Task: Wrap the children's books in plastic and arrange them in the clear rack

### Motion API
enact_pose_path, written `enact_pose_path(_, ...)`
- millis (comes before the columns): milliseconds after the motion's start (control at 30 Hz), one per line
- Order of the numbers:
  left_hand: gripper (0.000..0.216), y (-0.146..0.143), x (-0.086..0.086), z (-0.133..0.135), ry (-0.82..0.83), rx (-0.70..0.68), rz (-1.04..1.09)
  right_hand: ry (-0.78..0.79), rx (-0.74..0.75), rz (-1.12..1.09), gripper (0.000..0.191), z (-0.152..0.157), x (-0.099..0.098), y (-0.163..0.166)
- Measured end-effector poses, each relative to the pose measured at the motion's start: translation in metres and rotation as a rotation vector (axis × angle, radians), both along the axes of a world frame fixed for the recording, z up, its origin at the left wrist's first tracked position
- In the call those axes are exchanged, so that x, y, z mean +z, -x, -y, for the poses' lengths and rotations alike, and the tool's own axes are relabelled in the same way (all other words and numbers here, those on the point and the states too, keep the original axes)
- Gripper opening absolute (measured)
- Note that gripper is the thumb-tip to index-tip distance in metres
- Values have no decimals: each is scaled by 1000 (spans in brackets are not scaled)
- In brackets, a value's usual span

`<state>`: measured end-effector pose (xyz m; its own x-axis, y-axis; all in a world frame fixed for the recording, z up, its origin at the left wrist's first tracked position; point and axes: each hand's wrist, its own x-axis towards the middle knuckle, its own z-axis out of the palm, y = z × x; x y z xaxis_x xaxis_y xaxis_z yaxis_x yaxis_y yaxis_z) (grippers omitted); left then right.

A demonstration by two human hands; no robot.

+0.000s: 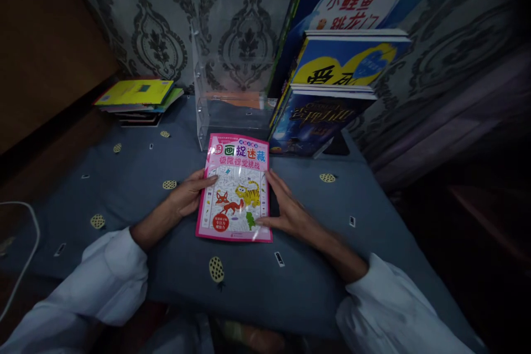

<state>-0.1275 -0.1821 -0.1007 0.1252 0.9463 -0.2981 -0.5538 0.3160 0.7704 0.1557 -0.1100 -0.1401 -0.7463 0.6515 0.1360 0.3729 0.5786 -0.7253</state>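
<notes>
Your sleeves (112, 274) lie nearest the camera, over the blue cloth (178, 279). On this cloth stands the clear rack (199, 88), and just before it is the book (236, 193), clamped at its side edges by your left hand (188, 194) and your right hand (290, 213). I think its top edge could knock the rack if you push forward, or it could bend under squeezing, since it seems thin. It looks pink and glossy, with a yellow cat (249, 195), an orange fox (227, 203) and a small green shape (250, 220).
</notes>
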Motion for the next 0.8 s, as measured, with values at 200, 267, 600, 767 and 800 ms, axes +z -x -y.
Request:
enact_pose_path(200,38,-1,7,1,-65,14,2,400,-61,-284,91,6,14,6)
enact_pose_path(267,39,-2,8,2,-83,14,0,486,-54,-325,75,7,21,7)
enact_pose_path(600,44,-12,-4,-4,-43,212,-21,698,19,-489,54,17,43,17)
enact_pose_path(767,55,-16,5,-11,-239,326,-160,434,-48,-538,44,26,60,23)
enact_pose_path(800,57,-14,10,-12,-279,300,-188,344,-64,-529,42,26,63,22)
